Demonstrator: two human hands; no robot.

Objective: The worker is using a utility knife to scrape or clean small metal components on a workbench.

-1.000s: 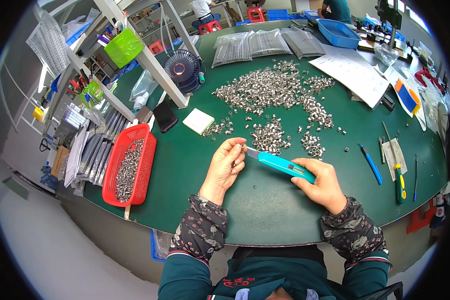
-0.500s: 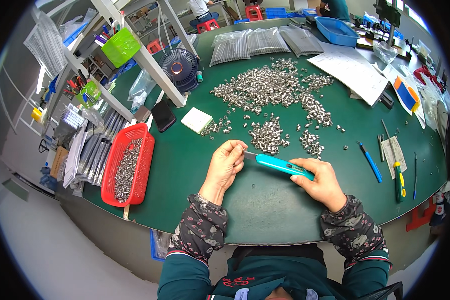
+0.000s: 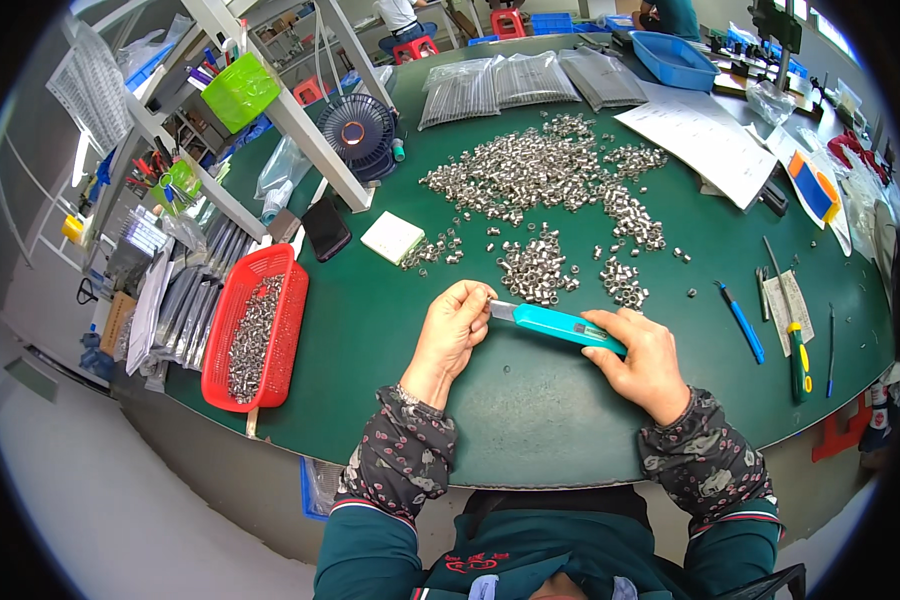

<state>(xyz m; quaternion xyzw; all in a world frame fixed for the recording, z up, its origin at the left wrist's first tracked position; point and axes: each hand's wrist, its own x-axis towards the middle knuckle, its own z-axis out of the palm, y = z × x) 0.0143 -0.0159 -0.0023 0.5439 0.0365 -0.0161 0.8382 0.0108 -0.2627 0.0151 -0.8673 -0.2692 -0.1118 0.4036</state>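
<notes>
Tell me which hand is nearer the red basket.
Left. The left hand is right of the red basket; the right hand is farther right, holding the teal cutter.

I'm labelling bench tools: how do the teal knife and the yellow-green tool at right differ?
Place: the knife is in the right hand; the yellow-green tool lies on the table, partly over a paper slip.
Shape: the knife's body is broad; the yellow-green tool has a long, thin shaft.
Direction: the knife's blade points toward the left hand; the yellow-green tool's shaft points away from the person.
Both have coloured handles.
</notes>
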